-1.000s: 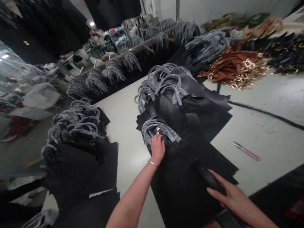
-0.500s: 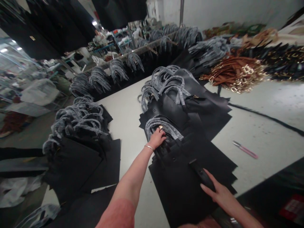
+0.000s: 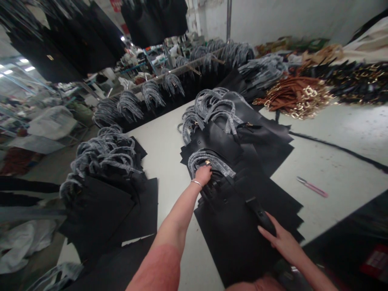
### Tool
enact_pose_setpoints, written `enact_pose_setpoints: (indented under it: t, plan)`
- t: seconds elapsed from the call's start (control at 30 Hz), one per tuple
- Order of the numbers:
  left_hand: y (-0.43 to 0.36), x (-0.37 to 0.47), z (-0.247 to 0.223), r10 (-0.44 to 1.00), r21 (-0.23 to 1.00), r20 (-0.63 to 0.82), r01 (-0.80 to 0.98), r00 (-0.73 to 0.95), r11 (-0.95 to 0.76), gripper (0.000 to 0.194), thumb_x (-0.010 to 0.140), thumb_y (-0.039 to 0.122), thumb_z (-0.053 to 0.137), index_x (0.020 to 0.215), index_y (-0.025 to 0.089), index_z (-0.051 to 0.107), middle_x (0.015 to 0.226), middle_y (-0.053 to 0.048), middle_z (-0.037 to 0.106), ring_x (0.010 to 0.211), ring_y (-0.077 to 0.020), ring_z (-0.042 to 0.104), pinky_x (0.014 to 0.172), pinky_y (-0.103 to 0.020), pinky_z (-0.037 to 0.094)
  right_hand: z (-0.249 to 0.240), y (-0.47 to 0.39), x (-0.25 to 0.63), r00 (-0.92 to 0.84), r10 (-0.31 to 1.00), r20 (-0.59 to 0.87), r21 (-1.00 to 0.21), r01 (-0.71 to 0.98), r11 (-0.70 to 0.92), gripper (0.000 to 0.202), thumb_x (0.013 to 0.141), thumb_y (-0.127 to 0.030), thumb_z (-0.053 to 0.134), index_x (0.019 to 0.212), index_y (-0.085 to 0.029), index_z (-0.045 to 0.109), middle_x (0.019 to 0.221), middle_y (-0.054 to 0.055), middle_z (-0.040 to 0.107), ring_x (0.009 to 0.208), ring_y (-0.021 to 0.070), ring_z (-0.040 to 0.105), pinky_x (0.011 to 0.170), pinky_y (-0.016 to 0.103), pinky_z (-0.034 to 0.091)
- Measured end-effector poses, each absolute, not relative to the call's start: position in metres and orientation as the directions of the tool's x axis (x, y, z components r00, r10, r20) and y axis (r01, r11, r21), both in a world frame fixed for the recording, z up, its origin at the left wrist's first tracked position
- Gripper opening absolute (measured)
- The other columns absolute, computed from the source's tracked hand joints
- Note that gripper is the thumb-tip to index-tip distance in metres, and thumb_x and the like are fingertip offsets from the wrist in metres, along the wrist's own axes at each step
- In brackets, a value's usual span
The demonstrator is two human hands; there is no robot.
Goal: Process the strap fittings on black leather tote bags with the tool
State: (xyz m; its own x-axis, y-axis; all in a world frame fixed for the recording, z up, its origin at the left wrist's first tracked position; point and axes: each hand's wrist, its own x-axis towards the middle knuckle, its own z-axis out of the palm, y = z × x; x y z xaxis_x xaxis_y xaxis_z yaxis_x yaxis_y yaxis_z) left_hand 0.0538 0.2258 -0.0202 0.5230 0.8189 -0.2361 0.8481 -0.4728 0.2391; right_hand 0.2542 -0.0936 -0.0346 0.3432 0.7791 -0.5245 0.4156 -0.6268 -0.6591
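Note:
My left hand [image 3: 203,174] reaches to the top of a stack of black bag panels [image 3: 230,242], by grey-wrapped handles [image 3: 209,155]. Its fingers are curled in beside a gold clasp [image 3: 207,163] and dark straps. What they pinch is hidden behind the hand. Lower down, my right hand [image 3: 281,238] is closed around a black hand tool shaped like a hair clipper [image 3: 261,216]. The tool's flat head points up and left, over the panels. I cannot tell whether it touches them.
More black pieces with wrapped handles [image 3: 100,157] lie stacked at the left. Pink-handled thread snips [image 3: 312,187] rest on the pale table [image 3: 333,161]. Brown straps with gold buckles [image 3: 297,95] are heaped at the back right. Bags hang on a rail [image 3: 184,70] behind.
The view has shifted slightly. My left hand's fingers have drawn in closer beside the clasp. My right hand keeps the tool over the panels, with little movement.

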Motion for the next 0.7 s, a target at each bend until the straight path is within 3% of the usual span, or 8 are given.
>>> enact_pose_setpoints:
  t: [0.13, 0.27, 0.33, 0.43, 0.53, 0.7]
  plan:
    - [0.227, 0.057, -0.018, 0.797, 0.259, -0.263, 0.835, 0.544, -0.485, 0.025, 0.093, 0.026, 0.048, 0.115, 0.019, 0.056, 0.11, -0.012, 0.064, 0.107, -0.0248, 0.058, 0.091, -0.035, 0.044, -0.034, -0.093, 0.252, 0.359, 0.783, -0.507, -0.667, 0.413, -0.621, 0.074, 0.08, -0.063, 0.051, 0.142, -0.025, 0.038, 0.089, 0.004, 0.072, 0.07, 0.0283, 0.07, 0.066, 0.036, 0.052]
    - [0.222, 0.046, -0.012, 0.709, 0.356, -0.27, 0.751, 0.652, -0.556, 0.051, 0.091, 0.036, 0.055, 0.136, 0.021, 0.037, 0.112, -0.007, 0.065, 0.109, -0.0211, 0.058, 0.092, -0.031, 0.043, -0.034, -0.093, 0.25, 0.37, 0.78, -0.505, -0.656, 0.423, -0.625, 0.074, 0.081, -0.065, 0.049, 0.142, -0.025, 0.037, 0.085, 0.003, 0.071, 0.069, 0.0281, 0.069, 0.065, 0.036, 0.052]
    - [0.22, 0.036, -0.008, 0.629, 0.406, -0.289, 0.687, 0.722, -0.602, 0.063, 0.082, 0.04, 0.067, 0.135, 0.022, 0.038, 0.114, -0.004, 0.065, 0.108, -0.0201, 0.058, 0.092, -0.027, 0.043, -0.034, -0.094, 0.249, 0.375, 0.78, -0.501, -0.653, 0.428, -0.625, 0.073, 0.081, -0.065, 0.048, 0.142, -0.025, 0.037, 0.084, 0.003, 0.071, 0.068, 0.0281, 0.069, 0.065, 0.036, 0.052]
    - [0.216, 0.024, -0.004, 0.538, 0.433, -0.314, 0.623, 0.782, -0.651, 0.056, 0.071, 0.033, 0.076, 0.121, 0.021, 0.055, 0.113, -0.004, 0.064, 0.106, -0.023, 0.058, 0.091, -0.028, 0.043, -0.034, -0.094, 0.249, 0.385, 0.785, -0.485, -0.652, 0.439, -0.618, 0.073, 0.081, -0.065, 0.049, 0.141, -0.025, 0.038, 0.084, 0.003, 0.071, 0.068, 0.0287, 0.07, 0.065, 0.037, 0.052]
    - [0.205, 0.016, 0.002, 0.497, 0.447, -0.314, 0.588, 0.809, -0.674, 0.042, 0.069, 0.026, 0.073, 0.109, 0.02, 0.062, 0.103, -0.004, 0.066, 0.099, -0.0234, 0.06, 0.087, -0.028, 0.045, -0.034, -0.093, 0.249, 0.386, 0.786, -0.482, -0.649, 0.445, -0.617, 0.074, 0.081, -0.065, 0.049, 0.141, -0.023, 0.037, 0.082, 0.004, 0.07, 0.07, 0.0295, 0.07, 0.067, 0.038, 0.052]
    - [0.174, 0.007, 0.022, 0.546, 0.463, -0.242, 0.59, 0.802, -0.662, 0.056, 0.077, 0.02, 0.059, 0.131, 0.019, 0.044, 0.099, -0.003, 0.065, 0.087, -0.02, 0.062, 0.079, -0.028, 0.048, -0.034, -0.093, 0.249, 0.409, 0.79, -0.457, -0.636, 0.471, -0.612, 0.075, 0.081, -0.066, 0.049, 0.14, -0.021, 0.04, 0.081, 0.004, 0.071, 0.073, 0.03, 0.07, 0.068, 0.038, 0.053]
